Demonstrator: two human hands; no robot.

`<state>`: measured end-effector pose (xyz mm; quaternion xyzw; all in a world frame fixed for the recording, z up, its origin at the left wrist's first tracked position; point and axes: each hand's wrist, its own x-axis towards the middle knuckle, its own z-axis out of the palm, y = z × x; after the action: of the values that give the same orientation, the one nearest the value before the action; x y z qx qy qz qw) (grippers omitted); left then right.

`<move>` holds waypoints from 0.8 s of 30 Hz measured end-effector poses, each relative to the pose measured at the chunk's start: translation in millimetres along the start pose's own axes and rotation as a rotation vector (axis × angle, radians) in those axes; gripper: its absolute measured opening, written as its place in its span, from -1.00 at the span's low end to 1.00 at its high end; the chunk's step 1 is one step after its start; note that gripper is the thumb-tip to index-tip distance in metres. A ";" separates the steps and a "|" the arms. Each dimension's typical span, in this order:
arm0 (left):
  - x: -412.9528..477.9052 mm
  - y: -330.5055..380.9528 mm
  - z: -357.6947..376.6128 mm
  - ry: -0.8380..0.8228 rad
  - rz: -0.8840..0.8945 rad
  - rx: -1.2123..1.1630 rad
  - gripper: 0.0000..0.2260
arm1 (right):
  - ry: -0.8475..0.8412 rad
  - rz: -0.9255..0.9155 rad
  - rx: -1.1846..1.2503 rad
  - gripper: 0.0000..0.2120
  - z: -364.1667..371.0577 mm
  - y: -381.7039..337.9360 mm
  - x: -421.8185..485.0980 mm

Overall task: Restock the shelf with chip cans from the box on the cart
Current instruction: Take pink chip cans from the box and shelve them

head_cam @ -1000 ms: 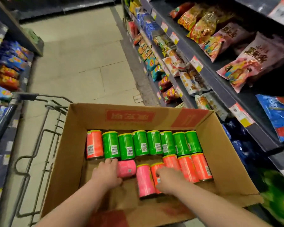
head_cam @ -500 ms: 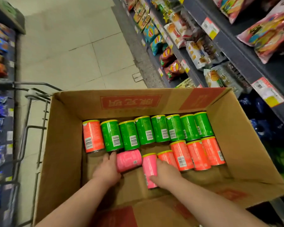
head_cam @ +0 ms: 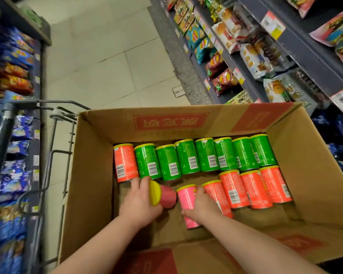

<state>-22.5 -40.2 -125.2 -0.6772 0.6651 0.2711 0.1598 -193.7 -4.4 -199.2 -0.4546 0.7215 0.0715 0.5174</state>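
Note:
An open cardboard box [head_cam: 91, 167] on the cart holds chip cans lying on their sides: a back row of several green cans [head_cam: 206, 157] with one orange can [head_cam: 125, 163] at its left end, and several orange cans [head_cam: 253, 188] in front on the right. My left hand [head_cam: 141, 202] grips a pink can [head_cam: 163, 195] by its yellow lid end, tilted up off the box floor. My right hand [head_cam: 203, 206] holds a second pink can [head_cam: 188, 204] that lies on the floor of the box.
The cart's metal handle and frame [head_cam: 48, 155] stand left of the box. Shelves of snack bags [head_cam: 226, 62] run along the right of the aisle, and more packets [head_cam: 12, 76] fill the left shelves. Tiled floor [head_cam: 107, 56] lies ahead.
My left hand has closed round the left pink can and tipped its lid end up. My right hand has settled on the other pink can. The view has dipped toward the box.

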 end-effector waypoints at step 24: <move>2.9 94.6 -27.6 -0.108 0.158 -0.623 -0.11 | 0.332 0.016 0.398 -0.17 -92.7 49.6 -79.7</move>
<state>-111.8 -64.5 -91.0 -0.6245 0.5912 0.5087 -0.0417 -289.0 17.3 -110.6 -0.3435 0.8000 -0.1432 0.4706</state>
